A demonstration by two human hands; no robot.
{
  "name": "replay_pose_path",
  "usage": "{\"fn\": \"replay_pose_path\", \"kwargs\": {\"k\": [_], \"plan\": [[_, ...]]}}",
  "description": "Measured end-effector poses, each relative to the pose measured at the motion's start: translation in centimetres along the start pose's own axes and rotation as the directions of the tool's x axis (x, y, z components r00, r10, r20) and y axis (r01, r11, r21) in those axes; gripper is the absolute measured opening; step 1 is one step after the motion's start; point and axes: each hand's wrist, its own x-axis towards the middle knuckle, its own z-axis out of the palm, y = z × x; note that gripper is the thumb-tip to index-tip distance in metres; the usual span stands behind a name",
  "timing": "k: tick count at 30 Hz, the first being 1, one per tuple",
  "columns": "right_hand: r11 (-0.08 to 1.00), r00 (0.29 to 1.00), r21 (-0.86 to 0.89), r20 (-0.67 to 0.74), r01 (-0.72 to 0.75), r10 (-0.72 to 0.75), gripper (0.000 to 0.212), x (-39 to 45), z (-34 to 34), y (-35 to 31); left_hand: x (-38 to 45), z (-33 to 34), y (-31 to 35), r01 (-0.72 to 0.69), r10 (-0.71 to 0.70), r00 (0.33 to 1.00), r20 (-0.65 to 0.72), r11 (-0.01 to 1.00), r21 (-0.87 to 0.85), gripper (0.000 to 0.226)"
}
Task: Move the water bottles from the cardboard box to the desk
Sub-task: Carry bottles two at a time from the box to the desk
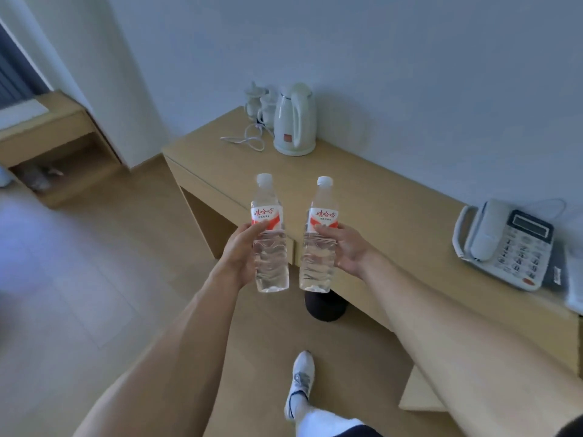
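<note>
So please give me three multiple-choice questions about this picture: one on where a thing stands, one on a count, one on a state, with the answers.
1. Where does the kettle stand?
A. on the floor
B. at the far end of the desk, near the wall
C. beside the telephone

2. How many water bottles are held?
A. one
B. two
C. three

3. How are the bottles?
A. capped and upright
B. open and tipped
C. lying on the desk

Answers: 1 B, it stands on the desk's far end by the cups. 2 B, the left hand grips the left bottle, the right hand the right bottle. 3 A, both white caps are on.
</note>
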Motion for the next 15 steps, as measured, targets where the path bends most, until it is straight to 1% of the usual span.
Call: {"fn": "replay_pose_path", "kwargs": {"k": [2, 5, 7, 11, 13, 15], "plan": [[1.000, 0.999, 0.018, -0.045, 0.014, -0.013, 0.023, 1.8, -1.3, -1.2, 2.7, 1.2, 1.0, 0.026, -0.025, 0.998, 0.054, 1.000, -0.011, 0.069], [0.998, 0.990, 0.046, -0.137, 0.042, -0.036, 0.050, 4.6, -2.4, -3.1, 6.9, 2.5, 2.3, 0.033, -0.033, 0.998, 0.058, 0.999, 0.014, 0.076], [0.995, 0.980, 0.076, -0.193, 0.067, -0.051, 0.059, 6.3, -2.8, -4.4, 9.6, 3.6, 3.5, 0.017, -0.025, 0.996, 0.090, 0.996, 0.084, 0.079], [0.992, 0.961, 0.047, -0.256, 0.121, -0.105, 0.053, 9.3, -4.0, -7.1, 14.4, 5.5, 5.8, -0.035, 0.010, 0.991, 0.131, 0.981, 0.193, 0.075], [0.986, 0.946, 0.037, -0.290, 0.160, -0.143, 0.051, 10.1, -4.4, -8.4, 16.3, 6.5, 6.7, -0.049, 0.005, 0.980, 0.200, 0.975, 0.217, 0.075], [0.981, 0.929, 0.047, -0.332, 0.187, -0.162, 0.050, 10.7, -5.1, -9.5, 18.3, 7.3, 7.4, -0.051, -0.016, 0.960, 0.280, 0.971, 0.232, 0.069]]}}
